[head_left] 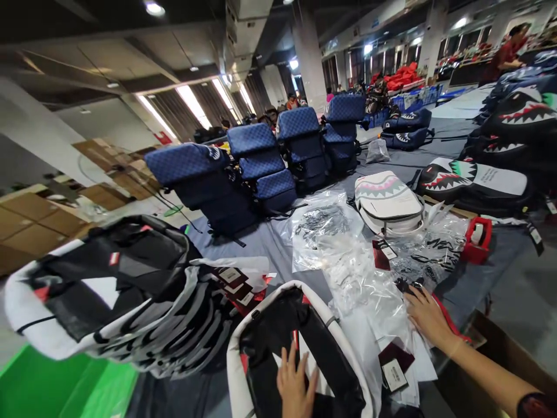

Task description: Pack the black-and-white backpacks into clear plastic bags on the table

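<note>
An unzipped white backpack (343, 348) with a black lining lies open in front of me. My left hand (296, 380) is inside it, fingers spread over the lining near a white patch and a small red label. Off to the right, my right hand (429, 316) rests with fingers stretched out on a heap of clear plastic bags (365, 278). Something small and dark shows by its fingertips; I cannot make out what it is. A dark red tag (395, 366) with a white barcode label lies beside the backpack, below the right hand.
At left leans a stack of open white backpacks (174, 313) above a green bin (65, 383). Stacked blue checked backpacks (256, 151) stand behind. A light shark-mouth backpack (387, 200), a red tape dispenser (476, 241) and black shark-face backpacks (474, 180) are at right. A person (507, 55) stands farther back.
</note>
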Demonstrator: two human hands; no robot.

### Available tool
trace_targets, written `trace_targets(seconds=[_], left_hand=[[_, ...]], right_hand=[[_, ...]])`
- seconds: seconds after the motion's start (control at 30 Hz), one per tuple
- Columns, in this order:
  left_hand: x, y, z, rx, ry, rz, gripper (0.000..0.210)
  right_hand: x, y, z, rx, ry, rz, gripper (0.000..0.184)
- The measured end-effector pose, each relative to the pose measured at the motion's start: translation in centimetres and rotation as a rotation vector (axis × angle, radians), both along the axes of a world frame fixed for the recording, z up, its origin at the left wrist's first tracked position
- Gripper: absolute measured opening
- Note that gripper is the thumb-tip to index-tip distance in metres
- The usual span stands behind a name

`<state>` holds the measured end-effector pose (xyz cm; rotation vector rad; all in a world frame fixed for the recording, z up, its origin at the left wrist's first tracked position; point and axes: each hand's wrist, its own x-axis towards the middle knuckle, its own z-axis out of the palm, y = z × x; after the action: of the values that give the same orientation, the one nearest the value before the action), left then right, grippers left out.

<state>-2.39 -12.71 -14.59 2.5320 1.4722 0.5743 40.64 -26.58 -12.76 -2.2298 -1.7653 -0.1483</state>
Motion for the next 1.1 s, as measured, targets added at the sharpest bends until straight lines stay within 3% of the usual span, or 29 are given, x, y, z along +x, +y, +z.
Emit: trace_targets(seconds=[0.03,0.07,0.17,0.27,0.33,0.37,0.5,0.63,0.73,0.8,0.9,0.97,1.1], left_hand=[[1.3,-1.2,0.1,0.004,-0.082,-0.039,0.030],[2.6,-2.2,0.3,0.000,-0.157,-0.074,0.027],[6.1,-4.1,2.1,-0.056,-0.334,-0.149,0.024],[8.2,-4.3,4.5,-0.170,-0.466,-0.176,0.025],[9.2,-4.0,5.9,-0.285,-0.536,-0.169,0.029],[9.7,-3.9,6.6,-0.349,-0.566,-0.164,0.031],[12.9,-2.9,9.0,-0.585,-0.672,-0.174,0.042],[17.6,-0.8,10.9,-0.627,-0.682,-0.105,0.088],[20.7,0.5,11.5,-0.542,-0.575,-0.136,0.096],[22.4,0.6,11.5,-0.497,-0.497,-0.222,0.084],[24.3,-0.5,11.6,-0.452,-0.442,-0.302,0.030],[25.4,-1.6,12.5,-0.404,-0.488,-0.303,0.017],[26.7,-2.7,17.0,-0.356,-0.668,-0.405,0.034]], right_hand=[[0.9,0.5,1.1,0.042,0.025,-0.001,0.013],[1.8,1.3,2.7,0.082,0.064,-0.014,0.019],[5.0,3.7,9.3,0.205,0.261,-0.120,0.036],[7.9,4.8,15.7,0.436,0.523,-0.196,0.050],[8.9,4.9,18.3,0.499,0.681,-0.146,0.058],[9.1,4.9,19.1,0.450,0.744,-0.080,0.062],[8.2,5.2,19.7,0.117,0.826,0.187,0.072],[6.1,4.6,18.3,0.122,0.822,0.158,0.068],[4.7,3.1,16.6,0.151,0.813,0.074,0.066],[4.3,1.7,15.6,0.150,0.800,0.042,0.064],[4.9,-0.6,15.3,0.144,0.780,0.052,0.062],[5.7,-1.9,16.3,0.234,0.744,0.051,0.060],[7.0,-2.7,20.8,0.699,0.461,-0.136,0.039]])
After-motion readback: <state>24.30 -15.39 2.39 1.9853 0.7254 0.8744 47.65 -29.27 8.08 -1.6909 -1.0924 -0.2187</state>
